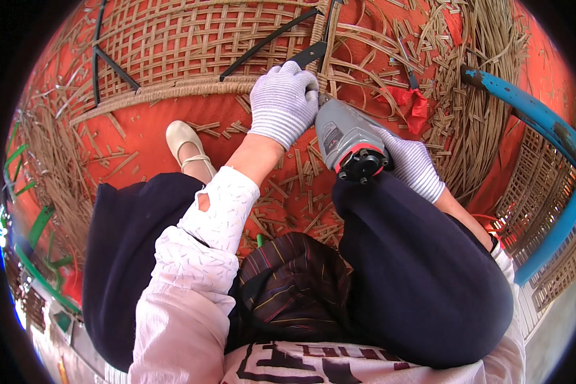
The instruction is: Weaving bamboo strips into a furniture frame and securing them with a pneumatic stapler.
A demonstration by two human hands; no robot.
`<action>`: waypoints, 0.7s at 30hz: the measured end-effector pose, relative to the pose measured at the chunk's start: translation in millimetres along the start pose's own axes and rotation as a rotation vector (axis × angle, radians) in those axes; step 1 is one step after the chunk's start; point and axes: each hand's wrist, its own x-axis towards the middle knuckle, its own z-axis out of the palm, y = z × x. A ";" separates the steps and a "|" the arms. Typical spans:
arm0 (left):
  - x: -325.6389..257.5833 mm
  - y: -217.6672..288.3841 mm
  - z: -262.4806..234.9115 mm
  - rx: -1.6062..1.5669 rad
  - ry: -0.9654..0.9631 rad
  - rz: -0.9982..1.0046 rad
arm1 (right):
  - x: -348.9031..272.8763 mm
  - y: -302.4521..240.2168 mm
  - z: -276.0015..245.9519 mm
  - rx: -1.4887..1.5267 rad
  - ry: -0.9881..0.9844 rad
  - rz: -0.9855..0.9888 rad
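Note:
My left hand [284, 104], in a striped grey-white glove, is closed on the wrapped rim at the corner of a woven rattan panel [192, 32]. Just above its fingers a flat black strip [308, 56] with holes crosses the panel's edge post. My right hand [411, 160], gloved alike, grips a grey nail gun [345, 137] with a red ring and bolted black cap. The gun's nose points away from me, at the panel corner beside my left thumb. Its handle is mostly hidden by the body and my fingers.
Loose rattan strands [371, 38] stick out right of the panel. Cut scraps [301, 185] litter the red ground sheet [153, 137]. A strand bundle [477, 121] lies at the right, near a blue metal frame [525, 99] with woven panels. Green bars [41, 224] stand at the left.

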 end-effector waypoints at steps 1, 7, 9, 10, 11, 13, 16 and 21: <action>0.1 0.1 0.1 0.007 -0.005 -0.004 | 0.1 -0.2 0.4 0.017 0.009 0.019; -0.4 -0.2 0.8 0.019 0.003 0.004 | -0.6 0.9 1.7 0.011 0.009 0.019; -0.4 -0.4 0.8 0.022 0.002 0.006 | -0.8 2.5 2.3 0.002 0.022 -0.001; -0.5 -0.4 0.9 0.026 0.003 0.006 | -1.0 3.5 2.7 0.024 0.035 -0.010; -0.4 -0.4 1.0 0.024 0.006 0.008 | -1.7 4.5 3.1 -0.007 0.035 -0.019; -0.2 -0.5 1.1 0.023 0.009 0.009 | -2.9 6.8 4.0 -0.034 0.048 0.006; -0.7 -0.3 1.6 0.023 0.041 0.039 | -4.9 10.2 5.1 0.055 0.019 0.098; -1.4 -0.8 2.2 0.009 0.067 0.047 | -8.0 13.2 5.0 0.083 -0.001 0.077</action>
